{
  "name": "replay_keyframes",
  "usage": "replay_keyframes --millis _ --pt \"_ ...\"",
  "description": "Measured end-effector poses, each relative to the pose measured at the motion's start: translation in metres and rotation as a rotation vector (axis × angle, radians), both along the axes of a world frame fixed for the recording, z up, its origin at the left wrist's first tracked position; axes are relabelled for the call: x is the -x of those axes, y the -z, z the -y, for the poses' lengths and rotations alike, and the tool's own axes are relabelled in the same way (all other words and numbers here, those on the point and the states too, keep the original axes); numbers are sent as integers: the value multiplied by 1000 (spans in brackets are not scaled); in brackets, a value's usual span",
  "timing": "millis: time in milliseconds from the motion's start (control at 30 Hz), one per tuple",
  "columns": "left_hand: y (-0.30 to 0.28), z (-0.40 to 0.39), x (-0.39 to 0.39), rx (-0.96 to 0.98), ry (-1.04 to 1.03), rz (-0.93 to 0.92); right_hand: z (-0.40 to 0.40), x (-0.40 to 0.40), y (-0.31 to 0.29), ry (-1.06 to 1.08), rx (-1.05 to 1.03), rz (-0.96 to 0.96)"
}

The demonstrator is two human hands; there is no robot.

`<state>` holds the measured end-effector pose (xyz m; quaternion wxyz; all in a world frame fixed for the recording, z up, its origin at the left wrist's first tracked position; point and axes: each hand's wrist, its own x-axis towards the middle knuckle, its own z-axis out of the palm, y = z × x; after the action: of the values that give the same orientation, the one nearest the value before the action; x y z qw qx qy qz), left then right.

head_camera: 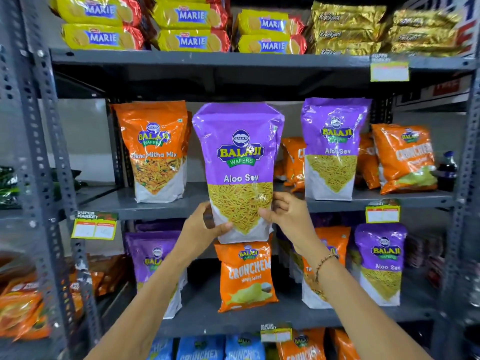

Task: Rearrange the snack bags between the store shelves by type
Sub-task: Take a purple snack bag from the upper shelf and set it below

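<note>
A purple Aloo Sev bag (239, 157) is held upright in front of the middle shelf (109, 203). My left hand (201, 229) grips its lower left corner and my right hand (288, 213) grips its lower right edge. On the middle shelf stand an orange Mitha Mix bag (155, 152) at the left, another purple Aloo Sev bag (333, 149) at the right, and orange Crunchem bags (405, 157) further right. The lower shelf holds an orange Crunchem bag (246, 276), a purple bag (153, 258) at the left and a purple Aloo Sev bag (380, 263) at the right.
Yellow Marie biscuit packs (192, 27) and gold Krackjack packs (348, 29) fill the top shelf. A dark bottle (448, 170) stands at the middle shelf's right end. Blue Crunchex bags (200, 349) sit on the bottom shelf. Grey slotted uprights (44, 152) frame the rack.
</note>
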<state>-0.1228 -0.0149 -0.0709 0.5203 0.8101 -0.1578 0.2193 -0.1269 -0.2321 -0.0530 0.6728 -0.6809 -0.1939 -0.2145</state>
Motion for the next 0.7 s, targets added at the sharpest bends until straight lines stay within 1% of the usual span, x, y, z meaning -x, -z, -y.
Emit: replay_keyframes --millis 167,367,500,567,700 --pt "57 -11 24 34 -7 -89 -6 28 55 -16 -19 -73" --pt "126 -25 36 46 -16 -239 -20 37 125 17 89 -192" --pt "164 -36 39 -7 -101 -280 -38 24 165 15 195 -256" --pt "180 -41 38 14 -125 -290 -48 12 181 -22 237 -286" --pt "216 -55 30 -7 -250 -399 -70 -20 204 -129 348 -368"
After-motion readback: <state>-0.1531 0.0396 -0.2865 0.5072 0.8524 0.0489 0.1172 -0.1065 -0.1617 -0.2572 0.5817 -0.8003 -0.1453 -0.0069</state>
